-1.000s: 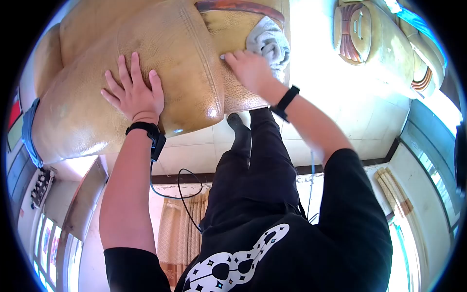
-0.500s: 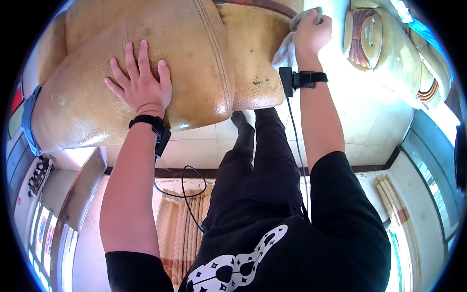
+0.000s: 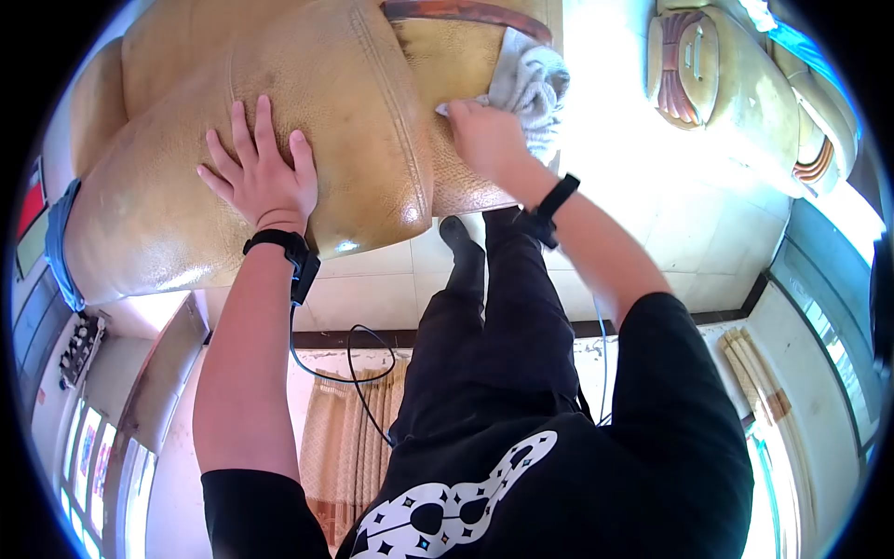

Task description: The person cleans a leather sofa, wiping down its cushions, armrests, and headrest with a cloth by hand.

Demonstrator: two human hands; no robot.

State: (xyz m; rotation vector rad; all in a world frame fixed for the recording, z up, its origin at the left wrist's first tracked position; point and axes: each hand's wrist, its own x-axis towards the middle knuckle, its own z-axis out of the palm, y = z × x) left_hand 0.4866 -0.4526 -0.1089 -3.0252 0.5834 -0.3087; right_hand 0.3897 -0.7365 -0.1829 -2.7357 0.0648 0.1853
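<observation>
Upper left of frame: left hand (image 3: 265,182), fully splayed, empty, laid flat on tan sofa (image 3: 358,121). Upper centre: right hand (image 3: 489,140), curled closed around bunched grey cloth (image 3: 533,88).

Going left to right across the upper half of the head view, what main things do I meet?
Blue fabric, left hand flat on tan upholstery, right hand gripping grey cloth, second upholstered seat.

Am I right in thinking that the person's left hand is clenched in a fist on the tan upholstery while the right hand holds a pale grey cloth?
Not quite: the left hand lies open with its fingers spread on the tan upholstery, as the head view shows. The right hand does hold the pale grey cloth.
</observation>
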